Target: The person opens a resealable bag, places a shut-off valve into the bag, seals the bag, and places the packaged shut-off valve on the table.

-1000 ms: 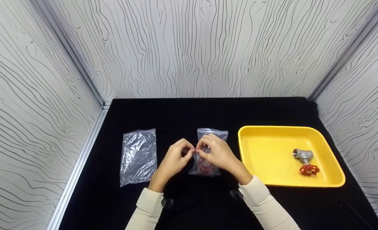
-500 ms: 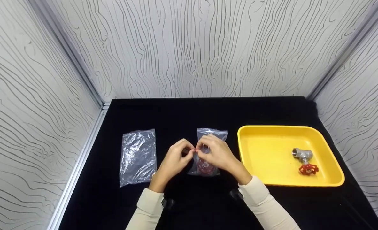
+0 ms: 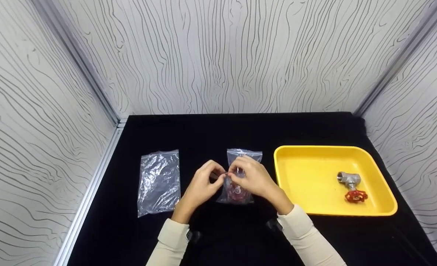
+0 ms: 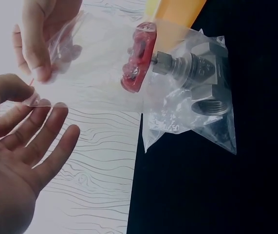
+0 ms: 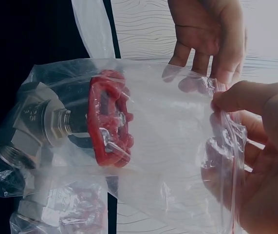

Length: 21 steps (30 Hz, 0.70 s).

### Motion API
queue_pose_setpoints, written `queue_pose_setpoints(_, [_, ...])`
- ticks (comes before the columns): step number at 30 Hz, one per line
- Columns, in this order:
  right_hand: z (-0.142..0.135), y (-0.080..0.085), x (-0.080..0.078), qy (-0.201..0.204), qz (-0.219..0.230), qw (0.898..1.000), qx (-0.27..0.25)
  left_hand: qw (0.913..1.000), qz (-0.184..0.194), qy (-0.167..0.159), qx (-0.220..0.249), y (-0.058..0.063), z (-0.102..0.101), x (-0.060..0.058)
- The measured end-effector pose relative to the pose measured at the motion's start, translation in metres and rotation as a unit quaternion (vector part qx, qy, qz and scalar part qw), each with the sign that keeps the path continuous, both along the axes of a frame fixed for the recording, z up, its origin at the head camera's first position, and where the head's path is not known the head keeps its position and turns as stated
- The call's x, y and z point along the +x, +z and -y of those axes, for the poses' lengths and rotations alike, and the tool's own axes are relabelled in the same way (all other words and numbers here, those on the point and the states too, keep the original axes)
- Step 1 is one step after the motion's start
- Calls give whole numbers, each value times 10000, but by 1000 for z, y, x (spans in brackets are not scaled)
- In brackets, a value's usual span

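Observation:
Both hands meet at the middle of the table, thumb and finger pinching the top edge of a clear zip bag. My left hand [image 3: 204,181] grips one part of the edge, with its other fingers spread in the left wrist view. My right hand [image 3: 253,177] pinches the red-lined zip strip [image 5: 233,192] right beside it. Inside the held bag [image 4: 104,63] is a metal valve [image 4: 197,73] with a red handwheel [image 4: 139,57], low in the bag. Another bagged valve [image 5: 58,209] lies close by, partly behind the right hand in the head view.
An empty-looking clear zip bag [image 3: 159,183] lies flat on the black cloth [image 3: 203,133] at left. The yellow tray [image 3: 303,212] on the right contains a loose valve [image 3: 352,184] with a red handwheel. Wood-patterned panels [image 3: 218,55] enclose the back and sides.
The fingertips of the two hands have parted slightly along the bag's edge, with a thin strip showing between them. Otherwise the hands and objects stay in place.

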State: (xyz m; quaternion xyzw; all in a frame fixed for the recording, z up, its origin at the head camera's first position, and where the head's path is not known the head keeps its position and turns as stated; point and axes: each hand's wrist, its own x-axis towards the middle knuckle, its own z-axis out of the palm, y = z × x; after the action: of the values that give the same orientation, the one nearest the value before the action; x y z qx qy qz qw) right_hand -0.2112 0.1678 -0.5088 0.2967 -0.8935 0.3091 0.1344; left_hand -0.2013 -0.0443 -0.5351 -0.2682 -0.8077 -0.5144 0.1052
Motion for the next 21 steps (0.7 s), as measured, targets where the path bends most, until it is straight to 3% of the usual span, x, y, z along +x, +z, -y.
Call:
queue_pose_setpoints(7, [-1,-2,0,143,-305,9994,13,9998,-79,133,-113,-1,0,0])
queue_pose_setpoints(13, [-5,0,3,-39,-6,10000,40,9996,-220,140,-103,-2,1,1])
queue_pose_setpoints(21, [-8,1,4,-86,128,9999,58,10000,51,-56,-35,-2,-3,0])
